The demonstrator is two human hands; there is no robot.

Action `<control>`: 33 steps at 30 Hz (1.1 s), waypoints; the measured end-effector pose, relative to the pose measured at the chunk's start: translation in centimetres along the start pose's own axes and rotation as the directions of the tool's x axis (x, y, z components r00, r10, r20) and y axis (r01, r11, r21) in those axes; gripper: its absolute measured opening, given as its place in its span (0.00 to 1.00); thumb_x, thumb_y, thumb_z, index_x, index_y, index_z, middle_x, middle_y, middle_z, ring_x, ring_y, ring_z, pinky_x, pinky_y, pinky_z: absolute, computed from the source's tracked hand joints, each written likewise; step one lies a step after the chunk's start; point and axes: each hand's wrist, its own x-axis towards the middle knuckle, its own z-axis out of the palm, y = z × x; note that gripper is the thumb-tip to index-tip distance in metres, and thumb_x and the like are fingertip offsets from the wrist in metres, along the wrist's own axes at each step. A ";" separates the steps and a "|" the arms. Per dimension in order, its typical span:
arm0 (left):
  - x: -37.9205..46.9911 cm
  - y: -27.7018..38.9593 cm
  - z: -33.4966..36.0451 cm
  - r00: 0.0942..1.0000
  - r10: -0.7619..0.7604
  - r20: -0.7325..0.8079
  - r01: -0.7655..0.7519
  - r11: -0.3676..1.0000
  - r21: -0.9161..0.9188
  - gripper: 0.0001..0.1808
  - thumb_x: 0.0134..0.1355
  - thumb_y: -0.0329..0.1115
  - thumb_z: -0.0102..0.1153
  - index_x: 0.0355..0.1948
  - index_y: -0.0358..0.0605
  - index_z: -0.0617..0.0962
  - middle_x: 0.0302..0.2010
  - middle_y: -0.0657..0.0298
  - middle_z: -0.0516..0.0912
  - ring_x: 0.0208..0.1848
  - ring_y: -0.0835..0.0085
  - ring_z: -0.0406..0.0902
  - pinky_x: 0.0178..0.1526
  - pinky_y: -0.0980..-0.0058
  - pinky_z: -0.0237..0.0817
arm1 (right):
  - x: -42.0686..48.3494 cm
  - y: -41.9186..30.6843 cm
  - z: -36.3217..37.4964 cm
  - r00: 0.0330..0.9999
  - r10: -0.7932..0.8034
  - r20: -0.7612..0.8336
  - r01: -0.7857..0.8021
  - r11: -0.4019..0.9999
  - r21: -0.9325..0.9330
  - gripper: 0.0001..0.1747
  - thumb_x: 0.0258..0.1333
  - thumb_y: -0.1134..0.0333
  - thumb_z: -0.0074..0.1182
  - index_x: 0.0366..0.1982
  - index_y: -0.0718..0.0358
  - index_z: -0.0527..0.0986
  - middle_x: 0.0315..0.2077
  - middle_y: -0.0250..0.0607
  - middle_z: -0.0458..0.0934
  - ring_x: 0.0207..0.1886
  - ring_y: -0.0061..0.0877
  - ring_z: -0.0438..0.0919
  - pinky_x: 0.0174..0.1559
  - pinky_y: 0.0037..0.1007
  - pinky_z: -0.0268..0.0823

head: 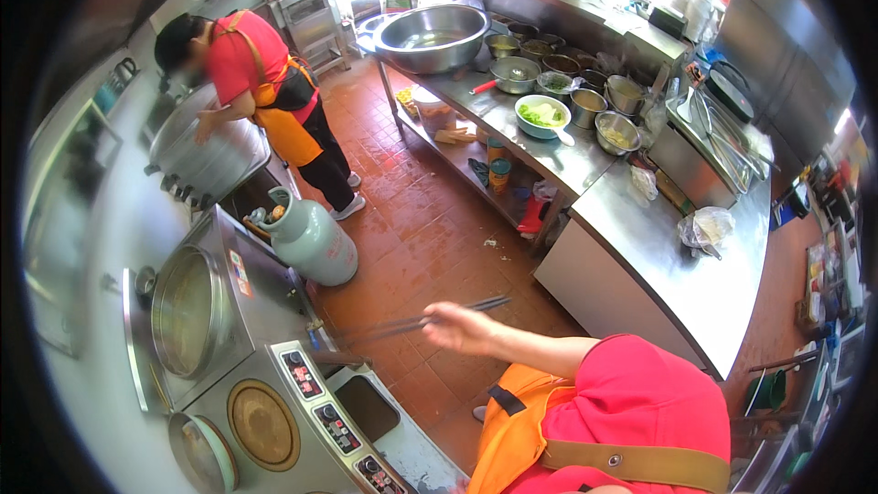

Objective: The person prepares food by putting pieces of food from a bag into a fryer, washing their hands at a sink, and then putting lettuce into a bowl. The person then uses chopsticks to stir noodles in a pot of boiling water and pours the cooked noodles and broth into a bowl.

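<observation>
My right hand is held out over the tiled floor, its fingers around a pair of long dark chopsticks. Their far part is blurred and reaches toward the cooker. At the bottom edge, beside my orange apron, only a sliver of my left hand shows; what it does is hidden. Nearest to the hands is a steel cooker with control panels. A large round pot of cloudy liquid is set in it, with a round brown plate and a bowl closer to me.
A grey gas cylinder stands on the floor beyond the cooker. Further off, a co-worker bends over a large metal vessel. Along the right runs a steel counter bearing a wide basin, several pots and a bowl of greens.
</observation>
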 end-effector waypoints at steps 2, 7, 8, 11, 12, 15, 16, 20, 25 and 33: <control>2.8 0.6 3.6 0.996 -0.037 0.082 0.034 0.999 0.035 0.11 0.65 0.41 0.46 0.38 0.45 0.73 0.24 0.69 0.74 0.22 0.81 0.68 0.25 0.80 0.63 | -0.9 -5.2 -1.8 0.984 -0.166 -0.069 0.173 0.980 0.096 0.10 0.62 0.64 0.47 0.41 0.60 0.73 0.37 0.40 0.77 0.41 0.28 0.78 0.46 0.30 0.73; 7.8 7.0 23.8 0.831 0.169 0.530 -0.364 0.885 0.289 0.12 0.65 0.43 0.48 0.41 0.46 0.74 0.31 0.66 0.78 0.30 0.76 0.73 0.34 0.75 0.68 | -0.5 -16.6 -5.4 0.807 -0.554 -0.207 0.541 0.833 -0.120 0.09 0.63 0.64 0.44 0.42 0.59 0.70 0.37 0.38 0.75 0.42 0.26 0.77 0.47 0.28 0.72; 7.9 7.7 28.6 0.787 0.187 0.588 -0.443 0.835 0.327 0.12 0.65 0.42 0.48 0.42 0.46 0.73 0.31 0.66 0.77 0.30 0.77 0.73 0.34 0.76 0.68 | 0.2 -18.7 -6.5 0.791 -0.585 -0.181 0.568 0.811 -0.140 0.09 0.64 0.64 0.44 0.42 0.59 0.70 0.37 0.37 0.75 0.41 0.25 0.77 0.46 0.28 0.72; 7.6 7.0 42.5 0.701 0.171 0.693 -0.579 0.704 0.412 0.12 0.65 0.41 0.48 0.42 0.46 0.72 0.30 0.67 0.75 0.29 0.79 0.71 0.33 0.80 0.66 | 3.3 -23.6 -10.4 0.808 -0.579 -0.110 0.563 0.813 -0.149 0.10 0.62 0.64 0.48 0.42 0.59 0.71 0.40 0.36 0.74 0.44 0.27 0.77 0.48 0.29 0.71; 9.1 6.2 45.9 0.697 0.178 0.694 -0.588 0.697 0.412 0.12 0.65 0.40 0.48 0.43 0.42 0.72 0.28 0.68 0.72 0.26 0.81 0.67 0.29 0.83 0.63 | 4.8 -24.7 -11.2 0.838 -0.534 -0.113 0.512 0.840 -0.179 0.10 0.62 0.63 0.48 0.43 0.59 0.70 0.40 0.36 0.74 0.44 0.27 0.77 0.48 0.29 0.71; 14.2 1.8 56.9 0.712 -0.041 0.701 -0.503 0.666 0.550 0.10 0.65 0.35 0.49 0.43 0.41 0.73 0.31 0.65 0.74 0.30 0.77 0.70 0.34 0.81 0.64 | 7.6 -28.6 -14.7 0.898 -0.422 -0.123 0.403 0.903 -0.151 0.13 0.61 0.62 0.49 0.44 0.60 0.70 0.40 0.37 0.75 0.44 0.25 0.77 0.47 0.29 0.71; 15.7 -0.3 60.7 0.707 -0.156 0.690 -0.486 0.602 0.634 0.10 0.64 0.34 0.49 0.43 0.41 0.73 0.32 0.65 0.75 0.31 0.77 0.71 0.34 0.80 0.65 | 7.4 -30.2 -15.4 0.894 -0.402 -0.201 0.376 0.914 -0.155 0.14 0.61 0.62 0.49 0.45 0.60 0.70 0.40 0.36 0.75 0.44 0.25 0.77 0.47 0.28 0.71; 20.4 -6.0 74.8 0.646 -0.351 0.678 -0.424 0.574 0.701 0.11 0.64 0.34 0.50 0.45 0.42 0.74 0.34 0.64 0.77 0.33 0.75 0.74 0.35 0.77 0.67 | 4.9 -36.0 -17.9 0.883 -0.390 -0.260 0.361 0.920 -0.153 0.14 0.60 0.60 0.50 0.45 0.60 0.71 0.40 0.34 0.74 0.44 0.24 0.76 0.48 0.27 0.70; 27.3 -5.2 86.8 0.690 -0.062 0.721 -0.667 0.334 0.666 0.17 0.59 0.34 0.56 0.49 0.46 0.72 0.44 0.62 0.71 0.41 0.77 0.70 0.38 0.77 0.68 | 7.0 -37.6 -19.7 0.928 -0.293 -0.231 0.264 0.953 -0.149 0.16 0.61 0.58 0.48 0.46 0.60 0.70 0.42 0.34 0.72 0.45 0.22 0.75 0.48 0.26 0.70; 34.8 -7.7 101.8 0.526 0.024 0.850 -0.815 -0.272 0.512 0.33 0.54 0.40 0.60 0.58 0.35 0.67 0.57 0.51 0.67 0.47 0.67 0.72 0.43 0.72 0.67 | 7.1 -40.3 -20.0 0.958 -0.207 -0.201 0.183 0.975 -0.129 0.21 0.62 0.55 0.46 0.52 0.59 0.66 0.47 0.32 0.71 0.51 0.21 0.73 0.54 0.24 0.65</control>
